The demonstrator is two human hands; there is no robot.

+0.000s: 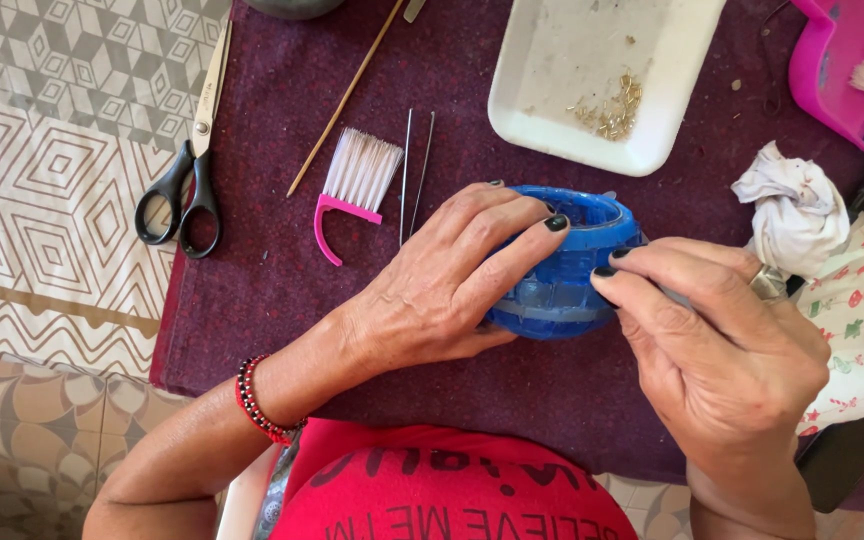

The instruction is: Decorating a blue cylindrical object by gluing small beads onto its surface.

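I am gripping the blue bowl (pixel 562 265) on the mat (pixel 452 80) with my left hand (pixel 442 290), while my right hand (pixel 722 350) is pinching at its side band. I judge a steady left grip and small fingertip moves work best.

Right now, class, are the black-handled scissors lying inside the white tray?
No. The scissors lie at the left edge of the purple cloth, far from the white tray, which holds only small golden bits.
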